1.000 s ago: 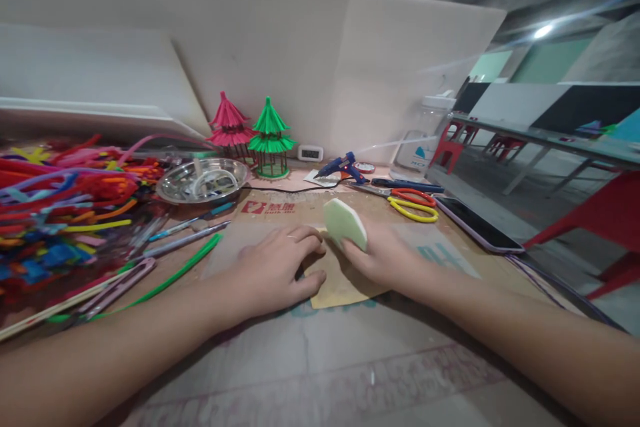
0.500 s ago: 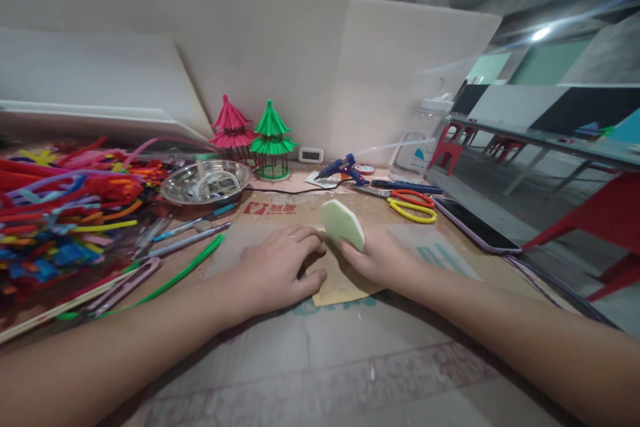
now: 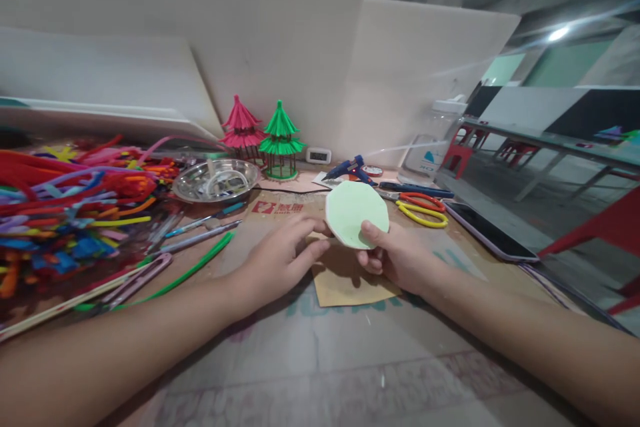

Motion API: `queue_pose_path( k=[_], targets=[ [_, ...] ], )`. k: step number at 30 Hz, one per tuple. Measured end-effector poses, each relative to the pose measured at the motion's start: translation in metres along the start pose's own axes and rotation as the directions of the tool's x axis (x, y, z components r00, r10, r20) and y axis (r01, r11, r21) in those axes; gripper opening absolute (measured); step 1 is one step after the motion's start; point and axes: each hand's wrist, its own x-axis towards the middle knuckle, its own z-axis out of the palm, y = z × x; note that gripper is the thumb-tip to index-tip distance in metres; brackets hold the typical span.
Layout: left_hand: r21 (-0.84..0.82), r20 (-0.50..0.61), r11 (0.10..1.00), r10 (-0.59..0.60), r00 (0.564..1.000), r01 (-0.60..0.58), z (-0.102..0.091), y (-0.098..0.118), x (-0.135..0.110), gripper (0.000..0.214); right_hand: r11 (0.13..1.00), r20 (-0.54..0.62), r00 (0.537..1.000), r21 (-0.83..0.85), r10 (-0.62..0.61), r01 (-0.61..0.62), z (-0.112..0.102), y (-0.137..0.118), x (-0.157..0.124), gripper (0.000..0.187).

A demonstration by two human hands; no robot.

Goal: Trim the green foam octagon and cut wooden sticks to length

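My right hand (image 3: 395, 257) pinches a pale green many-sided foam piece (image 3: 356, 214), thumb on its lower right edge, and holds it up so that its flat face shows. My left hand (image 3: 280, 260) reaches in from the left, its fingertips touching the piece's left edge. Both hands hover over a brown cardboard sheet (image 3: 350, 287) lying on the table.
A heap of coloured pipe cleaners (image 3: 65, 207) fills the left side. Behind stand a metal dish (image 3: 215, 180), a pink pagoda model (image 3: 241, 127), a green pagoda model (image 3: 281, 140) and a blue glue gun (image 3: 347, 170). Scissors (image 3: 420, 207) and a phone (image 3: 493, 230) lie to the right. Pens (image 3: 200, 230) lie to the left.
My right hand lifted the green piece and turned its flat face toward me. My left hand rose off the cardboard to touch the piece's left edge.
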Motion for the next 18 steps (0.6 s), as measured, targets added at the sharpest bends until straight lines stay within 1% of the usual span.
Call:
queue_pose_path(
  k=[3, 5, 11, 15, 18],
  targets=[
    [-0.007, -0.005, 0.999, 0.041, 0.999, -0.041, -0.0008, 0.0044, -0.0018, 0.016, 1.0, 0.028, 1.0, -0.007, 0.01, -0.01, -0.0002, 0.0018, 0.0011, 0.05],
    [-0.018, -0.01, 0.999, 0.047, 0.999, -0.047, -0.0009, 0.006, -0.0024, 0.014, 1.0, 0.042, 0.999, -0.018, 0.006, -0.005, -0.0003, 0.0018, 0.001, 0.05],
    [-0.056, -0.033, 0.998, 0.022, 0.999, -0.023, -0.0015, 0.0058, -0.0019, 0.013, 0.995, 0.059, 0.998, -0.1, -0.011, 0.017, -0.0001, 0.0035, 0.0001, 0.046],
    [-0.07, -0.029, 0.998, -0.001, 1.0, -0.001, -0.0026, 0.006, -0.001, 0.019, 0.987, 0.077, 0.997, -0.16, -0.015, 0.027, 0.0012, 0.0041, -0.0013, 0.04],
    [-0.065, -0.019, 0.998, -0.021, 1.0, 0.02, -0.0032, 0.0072, -0.0009, 0.023, 0.983, 0.083, 0.996, -0.182, -0.011, 0.026, 0.0021, 0.0039, -0.0021, 0.039]
  ],
)
